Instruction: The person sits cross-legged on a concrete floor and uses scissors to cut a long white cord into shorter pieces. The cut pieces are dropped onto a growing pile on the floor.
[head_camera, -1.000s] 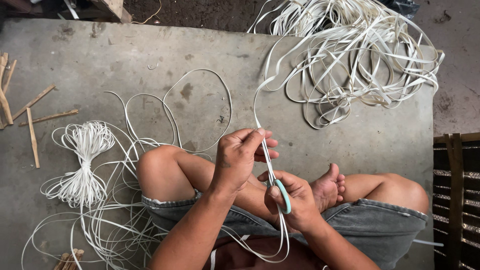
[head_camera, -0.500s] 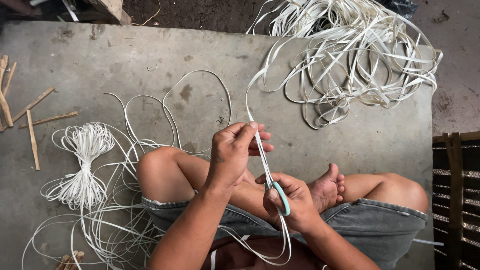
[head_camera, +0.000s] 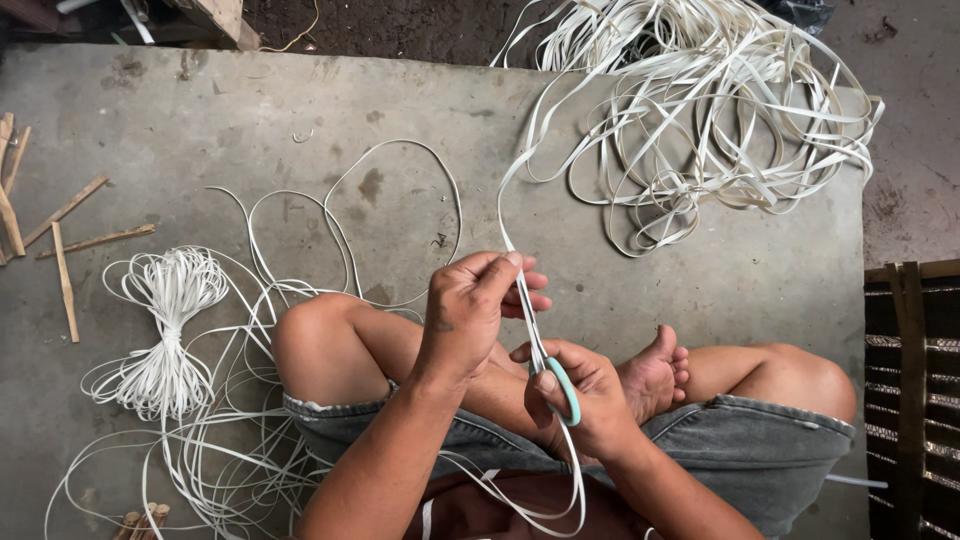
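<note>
My left hand (head_camera: 470, 315) has crept slightly up the white strip (head_camera: 527, 300), fingers pinching it above the right hand (head_camera: 580, 400), whose grip is wrapped around teal-handled scissors (head_camera: 562, 385) (blades hidden), so the trimming advances.

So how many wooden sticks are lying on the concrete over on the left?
5 that I can make out: two crossing at the left edge, one slanted, one nearly flat, one upright. More bits sit at the bottom edge, partly cut off.
</note>
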